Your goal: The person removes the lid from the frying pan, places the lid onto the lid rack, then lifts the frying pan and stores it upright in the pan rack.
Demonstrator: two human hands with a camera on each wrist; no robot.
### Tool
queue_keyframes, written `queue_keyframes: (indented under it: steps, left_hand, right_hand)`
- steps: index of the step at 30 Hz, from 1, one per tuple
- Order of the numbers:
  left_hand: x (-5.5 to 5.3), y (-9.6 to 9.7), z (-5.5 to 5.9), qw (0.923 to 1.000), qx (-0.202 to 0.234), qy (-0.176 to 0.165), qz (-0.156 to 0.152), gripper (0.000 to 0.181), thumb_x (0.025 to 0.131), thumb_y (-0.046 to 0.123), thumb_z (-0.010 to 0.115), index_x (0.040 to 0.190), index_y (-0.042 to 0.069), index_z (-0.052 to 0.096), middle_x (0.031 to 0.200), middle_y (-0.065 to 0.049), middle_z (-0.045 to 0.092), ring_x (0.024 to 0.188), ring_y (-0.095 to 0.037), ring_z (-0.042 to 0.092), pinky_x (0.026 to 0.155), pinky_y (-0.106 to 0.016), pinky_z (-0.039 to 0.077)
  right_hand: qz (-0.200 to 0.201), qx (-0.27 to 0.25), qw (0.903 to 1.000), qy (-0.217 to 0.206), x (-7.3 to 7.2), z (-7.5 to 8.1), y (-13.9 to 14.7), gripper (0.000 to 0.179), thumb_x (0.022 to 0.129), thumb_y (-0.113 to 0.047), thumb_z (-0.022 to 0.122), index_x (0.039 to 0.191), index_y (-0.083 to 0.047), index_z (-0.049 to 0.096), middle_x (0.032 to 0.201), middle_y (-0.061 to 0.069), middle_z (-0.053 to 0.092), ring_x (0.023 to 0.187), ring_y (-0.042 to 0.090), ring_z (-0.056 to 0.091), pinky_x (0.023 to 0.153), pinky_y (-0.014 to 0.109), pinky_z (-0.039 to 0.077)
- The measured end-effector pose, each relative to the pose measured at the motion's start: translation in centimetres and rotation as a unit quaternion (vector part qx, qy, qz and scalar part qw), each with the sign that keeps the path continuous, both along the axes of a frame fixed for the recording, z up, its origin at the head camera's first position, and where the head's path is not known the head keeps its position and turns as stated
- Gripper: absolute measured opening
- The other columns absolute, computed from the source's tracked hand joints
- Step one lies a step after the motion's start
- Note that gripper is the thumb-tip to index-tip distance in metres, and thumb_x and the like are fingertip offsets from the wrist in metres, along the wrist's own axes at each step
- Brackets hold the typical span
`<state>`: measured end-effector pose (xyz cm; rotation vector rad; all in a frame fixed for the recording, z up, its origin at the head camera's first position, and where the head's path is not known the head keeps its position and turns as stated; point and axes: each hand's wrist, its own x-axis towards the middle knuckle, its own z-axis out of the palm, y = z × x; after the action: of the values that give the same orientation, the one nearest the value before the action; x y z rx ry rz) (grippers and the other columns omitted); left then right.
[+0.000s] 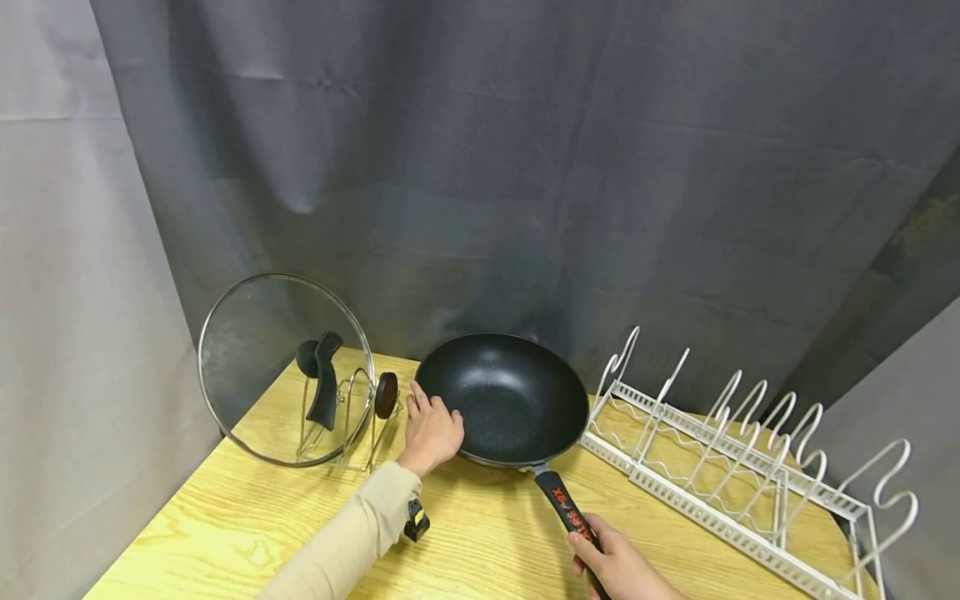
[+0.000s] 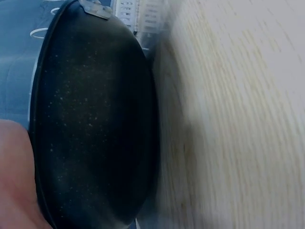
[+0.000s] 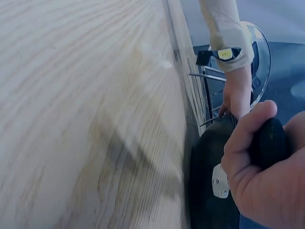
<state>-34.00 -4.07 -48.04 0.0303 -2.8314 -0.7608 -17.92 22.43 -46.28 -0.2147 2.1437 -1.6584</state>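
Note:
A black wok (image 1: 502,400) with a black handle (image 1: 561,500) bearing red lettering is at the middle, its bowl facing up. My right hand (image 1: 618,560) grips that handle, with fingers and thumb wrapped round it in the right wrist view. At the wok's left rim, my left hand (image 1: 435,429) holds the edge with its fingers over it. The left wrist view shows the wok's speckled outer side (image 2: 90,114) close over the wooden table (image 2: 228,119). Part of the left hand (image 2: 16,171) shows there beside the rim.
Left of the wok, a glass lid (image 1: 255,375) with a black knob stands upright in a wire rack (image 1: 345,446). A long white rack (image 1: 697,492) with wavy dividers stands on the right. A grey curtain (image 1: 487,208) hangs behind the table.

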Motion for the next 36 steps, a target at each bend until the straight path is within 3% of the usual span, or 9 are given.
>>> queue_keyframes:
  steps: [7,20,29,36]
  left_hand:
    - [-0.6,-0.1,-0.1,0.9999,-0.005,-0.012,-0.006,0.053,0.096,0.029,0.046,0.128,-0.013,0.046,0.149,-0.036,0.004,0.135,-0.049,0.015,0.105,-0.049,0.029]
    - [-1.2,-0.3,0.1,0.9999,0.000,-0.015,-0.002,0.052,0.098,0.032,0.042,0.128,-0.009,0.049,0.150,-0.033,0.006,0.136,-0.048,0.015,0.104,-0.051,0.030]
    - [-1.8,-0.6,0.3,0.9999,0.004,-0.009,-0.013,0.050,0.099,0.031,0.040,0.128,-0.009,0.049,0.151,-0.032,0.007,0.137,-0.048,0.013,0.106,-0.052,0.026]
    - [-2.2,-0.8,0.2,0.9999,-0.006,-0.002,-0.009,0.049,0.099,0.031,0.041,0.126,-0.008,0.050,0.150,-0.032,0.011,0.137,-0.046,0.014,0.106,-0.051,0.025]
  right_hand:
    - [0.002,0.000,0.9998,0.019,0.3,-0.3,-0.7,0.032,0.101,-0.023,0.046,0.109,0.007,0.041,0.069,0.003,0.050,0.045,0.014,0.045,0.043,0.023,0.041]
    - [-0.020,0.003,0.9994,0.028,0.8,-0.2,-2.1,0.055,0.099,-0.029,0.051,0.124,0.017,0.033,0.068,0.004,0.051,0.047,0.014,0.046,0.045,0.024,0.042]
    - [-0.031,0.007,0.9992,0.023,1.0,-0.3,-3.1,0.057,0.099,-0.028,0.049,0.127,0.018,0.029,0.068,0.004,0.051,0.047,0.014,0.048,0.046,0.026,0.043]
    - [-0.034,-0.001,0.9994,0.011,1.2,-0.4,-3.8,0.064,0.098,-0.037,0.051,0.126,0.017,0.030,0.070,0.004,0.053,0.049,0.014,0.049,0.047,0.026,0.043]
